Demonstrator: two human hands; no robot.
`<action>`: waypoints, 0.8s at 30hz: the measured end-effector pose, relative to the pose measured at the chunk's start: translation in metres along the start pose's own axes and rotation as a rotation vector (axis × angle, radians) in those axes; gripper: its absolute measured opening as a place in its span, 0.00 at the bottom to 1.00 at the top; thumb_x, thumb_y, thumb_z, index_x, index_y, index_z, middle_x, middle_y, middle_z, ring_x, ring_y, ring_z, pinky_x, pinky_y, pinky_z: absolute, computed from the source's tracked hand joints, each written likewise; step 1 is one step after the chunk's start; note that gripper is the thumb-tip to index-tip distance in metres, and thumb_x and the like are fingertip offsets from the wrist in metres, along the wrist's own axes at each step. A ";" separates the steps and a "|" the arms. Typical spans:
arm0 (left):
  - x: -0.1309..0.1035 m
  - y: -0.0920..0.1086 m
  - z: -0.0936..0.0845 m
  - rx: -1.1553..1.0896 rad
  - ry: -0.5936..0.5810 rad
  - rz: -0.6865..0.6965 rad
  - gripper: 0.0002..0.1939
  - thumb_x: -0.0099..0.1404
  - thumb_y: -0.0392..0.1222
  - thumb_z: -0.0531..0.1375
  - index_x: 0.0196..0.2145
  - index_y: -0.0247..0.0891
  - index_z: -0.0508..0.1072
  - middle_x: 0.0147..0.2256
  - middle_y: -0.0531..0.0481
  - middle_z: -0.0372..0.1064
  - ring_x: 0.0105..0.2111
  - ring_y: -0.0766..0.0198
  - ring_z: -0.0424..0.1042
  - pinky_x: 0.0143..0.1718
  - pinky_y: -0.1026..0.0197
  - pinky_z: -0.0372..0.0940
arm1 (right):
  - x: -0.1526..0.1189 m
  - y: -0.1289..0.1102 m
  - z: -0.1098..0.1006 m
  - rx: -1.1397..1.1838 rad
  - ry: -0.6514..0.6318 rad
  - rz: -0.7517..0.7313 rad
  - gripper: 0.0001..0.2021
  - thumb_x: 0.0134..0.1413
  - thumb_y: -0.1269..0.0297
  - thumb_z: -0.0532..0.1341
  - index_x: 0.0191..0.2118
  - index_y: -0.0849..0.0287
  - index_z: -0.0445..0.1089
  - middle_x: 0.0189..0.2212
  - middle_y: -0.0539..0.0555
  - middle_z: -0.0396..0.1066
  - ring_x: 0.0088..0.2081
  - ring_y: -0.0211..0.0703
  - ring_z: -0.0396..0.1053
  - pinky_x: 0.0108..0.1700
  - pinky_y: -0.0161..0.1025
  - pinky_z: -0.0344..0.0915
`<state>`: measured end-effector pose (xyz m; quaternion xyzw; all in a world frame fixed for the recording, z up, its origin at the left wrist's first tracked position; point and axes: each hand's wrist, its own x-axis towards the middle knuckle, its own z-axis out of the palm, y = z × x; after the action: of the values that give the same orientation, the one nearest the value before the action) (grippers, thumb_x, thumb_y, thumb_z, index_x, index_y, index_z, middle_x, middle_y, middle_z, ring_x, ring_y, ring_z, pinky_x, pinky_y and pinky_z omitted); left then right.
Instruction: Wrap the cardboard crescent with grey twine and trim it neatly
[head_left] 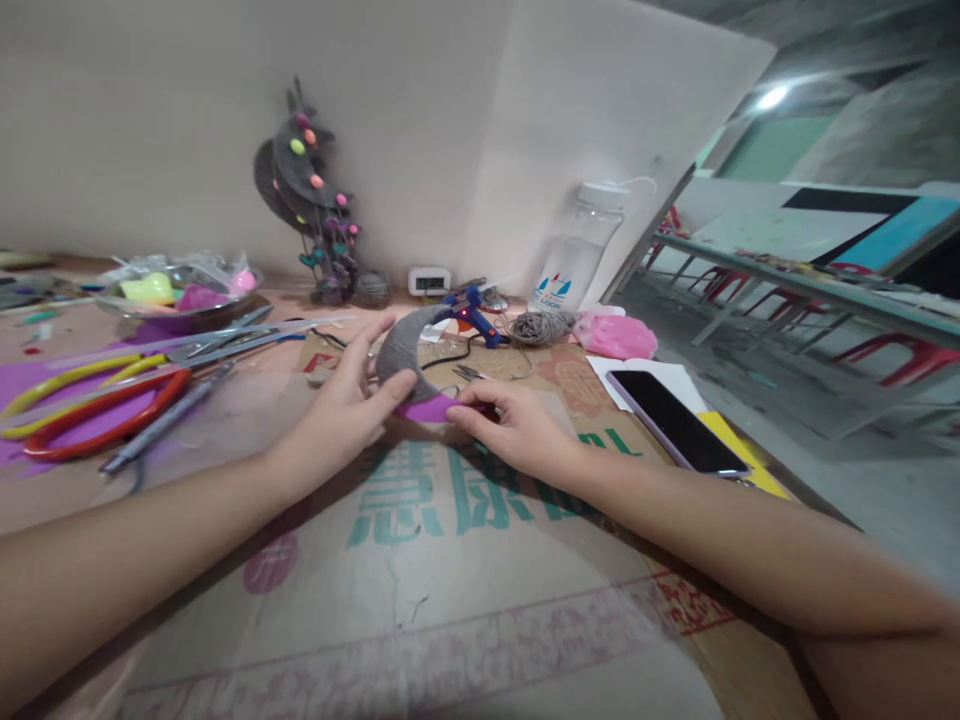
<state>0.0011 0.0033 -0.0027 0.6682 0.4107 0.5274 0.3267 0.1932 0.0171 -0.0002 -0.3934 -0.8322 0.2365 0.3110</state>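
Observation:
My left hand (360,400) grips a grey yarn-wrapped crescent (405,350) by its outer curve, thumb across the front. A strip of purple felt-like material (427,409) shows along the crescent's lower edge. At the right end of that strip, my right hand (506,420) pinches it between thumb and fingers. Both hands are just above a printed cardboard sheet (420,620). Behind the crescent lies a blue glue gun (476,316) with a red light on it. Small pliers (471,372) lie near my right hand, partly hidden.
At left are red-handled scissors (112,415), yellow-handled scissors (75,392), a pen (169,415) and a bowl (187,310). A decorated crescent ornament (307,190) stands against the wall. To the right are a yarn ball (538,327), a water bottle (576,250), a pink bag (616,335) and a phone (679,422).

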 end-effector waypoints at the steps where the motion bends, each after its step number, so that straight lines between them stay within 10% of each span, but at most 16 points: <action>1: 0.000 -0.001 0.001 0.003 -0.023 0.002 0.31 0.59 0.42 0.58 0.59 0.39 0.55 0.56 0.40 0.59 0.52 0.51 0.64 0.50 0.49 0.63 | 0.000 0.000 0.000 -0.006 0.005 -0.003 0.09 0.55 0.63 0.57 0.29 0.60 0.70 0.24 0.48 0.68 0.27 0.33 0.62 0.31 0.31 0.57; 5: 0.000 -0.006 0.002 0.042 -0.037 0.017 0.37 0.56 0.42 0.62 0.61 0.41 0.52 0.62 0.42 0.49 0.60 0.48 0.51 0.57 0.47 0.54 | 0.000 0.000 0.001 -0.017 0.000 -0.009 0.08 0.55 0.64 0.58 0.29 0.60 0.71 0.23 0.48 0.69 0.26 0.32 0.62 0.30 0.30 0.57; 24: 0.000 0.000 0.001 0.008 -0.017 -0.044 0.30 0.61 0.41 0.56 0.59 0.37 0.54 0.60 0.40 0.54 0.58 0.52 0.56 0.58 0.48 0.54 | 0.000 0.000 0.001 0.043 -0.070 0.015 0.11 0.56 0.64 0.56 0.26 0.61 0.69 0.23 0.48 0.68 0.25 0.32 0.63 0.30 0.30 0.58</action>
<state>0.0022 0.0039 -0.0032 0.6648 0.4249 0.5125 0.3390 0.1928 0.0167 -0.0008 -0.3845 -0.8343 0.2701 0.2885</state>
